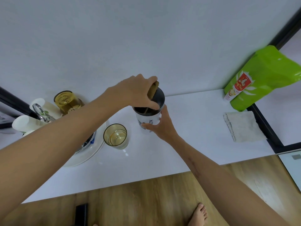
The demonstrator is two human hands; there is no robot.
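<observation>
right hand [161, 128] grips the bottle [145, 119], left hand [138, 92] holds its tilted lid [158, 98]; a slip could knock the glass [115, 135].

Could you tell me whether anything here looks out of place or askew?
Only the black lid is tilted over the white bottle, because the left hand holds it there while the right hand grips the bottle. Nothing looks spilled or damaged.
</observation>
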